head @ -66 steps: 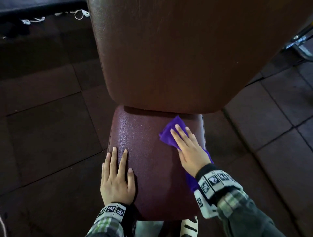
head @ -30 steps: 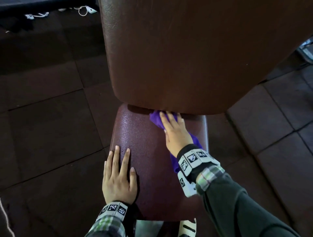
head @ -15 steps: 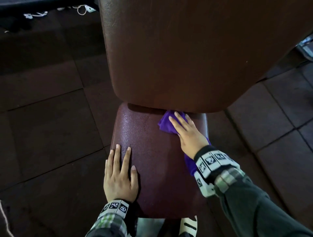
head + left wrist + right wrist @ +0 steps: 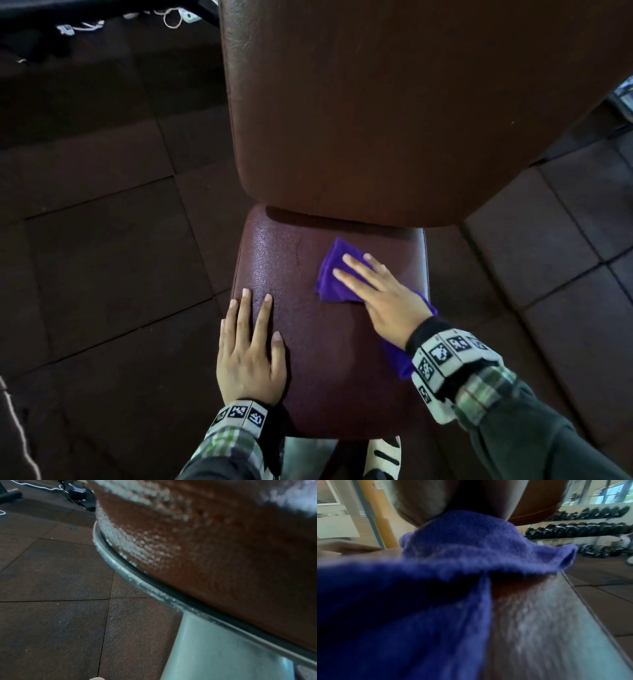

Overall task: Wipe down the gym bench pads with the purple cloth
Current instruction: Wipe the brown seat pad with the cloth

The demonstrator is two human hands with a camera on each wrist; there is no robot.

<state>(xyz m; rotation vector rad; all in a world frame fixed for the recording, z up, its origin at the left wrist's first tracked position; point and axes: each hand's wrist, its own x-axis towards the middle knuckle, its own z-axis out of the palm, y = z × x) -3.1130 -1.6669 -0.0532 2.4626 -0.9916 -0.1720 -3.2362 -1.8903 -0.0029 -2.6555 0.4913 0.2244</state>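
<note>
The dark red seat pad point(image 4: 308, 342) of the gym bench lies below me, with the brown back pad point(image 4: 394, 109) rising behind it. My right hand point(image 4: 376, 291) lies flat with straight fingers on the purple cloth point(image 4: 334, 274), pressing it onto the right half of the seat. The cloth trails back under my wrist. In the right wrist view the purple cloth point(image 4: 436, 588) fills most of the picture on the seat pad point(image 4: 539, 615). My left hand point(image 4: 250, 342) rests flat on the seat's left edge, fingers straight. The left wrist view shows the seat pad's side point(image 4: 205, 547) and no fingers.
Dark rubber floor tiles point(image 4: 102, 257) surround the bench. A metal support point(image 4: 214, 649) runs under the seat. White cords point(image 4: 164, 17) lie on the floor at the far left. A rack of dumbbells point(image 4: 582, 528) stands to the right.
My right hand has slid the cloth back toward me from under the back pad's lower edge to the middle right of the seat. The left hand has stayed put.
</note>
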